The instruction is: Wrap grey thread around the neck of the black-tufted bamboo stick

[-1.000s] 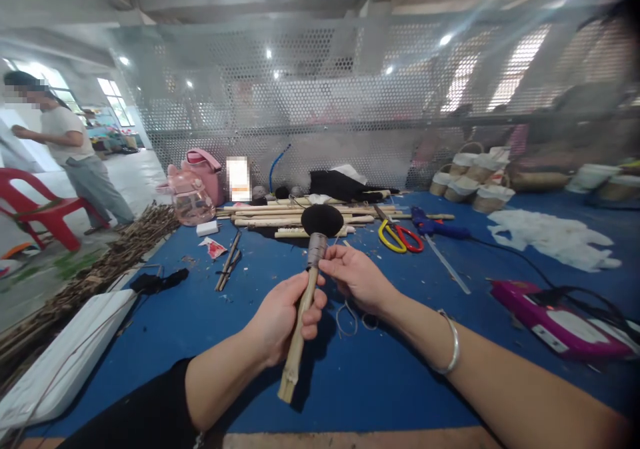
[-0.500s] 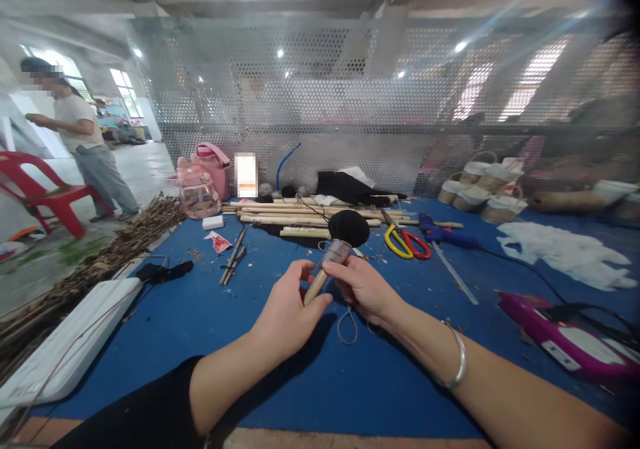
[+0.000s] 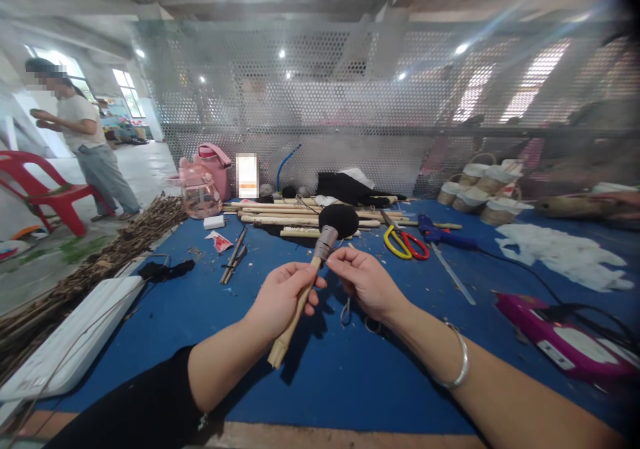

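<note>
My left hand grips the bamboo handle of a mallet, which tilts with its butt toward me. At its far end sits a round black head. Grey cord is wound around the neck just below the head. Beside that winding, my right hand is closed in a pinch on the cord. A loose loop of cord hangs under the right fingers. The exact point where the fingertips meet the cord is hard to make out.
Behind the mallet lie bamboo sticks. Scissors and a blue glue gun are to their right. A purple device and white cloth lie far right. A white power strip rests at left; a person stands beyond.
My left hand has shifted down along the handle, so the mallet's butt now shows below it. The black head has moved slightly left and nearer. My right hand has drawn off the winding.
</note>
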### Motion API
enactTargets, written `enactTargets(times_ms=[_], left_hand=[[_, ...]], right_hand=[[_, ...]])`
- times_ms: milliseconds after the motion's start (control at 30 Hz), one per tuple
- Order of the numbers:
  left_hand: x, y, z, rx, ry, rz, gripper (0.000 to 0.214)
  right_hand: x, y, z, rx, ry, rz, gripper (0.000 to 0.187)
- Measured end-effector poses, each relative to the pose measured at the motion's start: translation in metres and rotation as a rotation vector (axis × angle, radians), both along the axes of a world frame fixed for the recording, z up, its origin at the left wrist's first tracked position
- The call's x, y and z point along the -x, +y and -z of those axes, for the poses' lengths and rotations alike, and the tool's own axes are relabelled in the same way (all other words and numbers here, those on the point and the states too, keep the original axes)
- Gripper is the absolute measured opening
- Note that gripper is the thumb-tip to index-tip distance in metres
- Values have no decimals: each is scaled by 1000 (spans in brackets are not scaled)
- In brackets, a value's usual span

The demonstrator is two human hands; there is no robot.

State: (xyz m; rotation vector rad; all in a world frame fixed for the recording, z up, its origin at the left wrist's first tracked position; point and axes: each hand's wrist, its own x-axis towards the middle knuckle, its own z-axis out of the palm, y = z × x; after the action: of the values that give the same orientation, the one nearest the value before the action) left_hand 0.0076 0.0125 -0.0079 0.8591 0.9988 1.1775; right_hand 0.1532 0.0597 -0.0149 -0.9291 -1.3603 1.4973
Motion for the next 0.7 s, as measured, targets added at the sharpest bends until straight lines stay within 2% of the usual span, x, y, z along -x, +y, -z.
enactTargets(times_ms=[133,267,400,500,600,700], left_hand=[[4,0,3,69,-7,57,23],[5,0,6,98,-119,72,20],[4,0,1,171,-320,105,14],[5,0,-1,269,-402,196,16],[4,1,3,278,-243,247,20],[1,-1,9,132,129,162,32]], right_hand=[[1,0,0,1,0,-17,33],[2,0,1,80,56,-44,35],[1,3,2,183,157,-198,35],[-2,5,3,222,183,-286,38],[-2,5,3,192,150,-238,35],[1,3,6,142,70,-163,32]])
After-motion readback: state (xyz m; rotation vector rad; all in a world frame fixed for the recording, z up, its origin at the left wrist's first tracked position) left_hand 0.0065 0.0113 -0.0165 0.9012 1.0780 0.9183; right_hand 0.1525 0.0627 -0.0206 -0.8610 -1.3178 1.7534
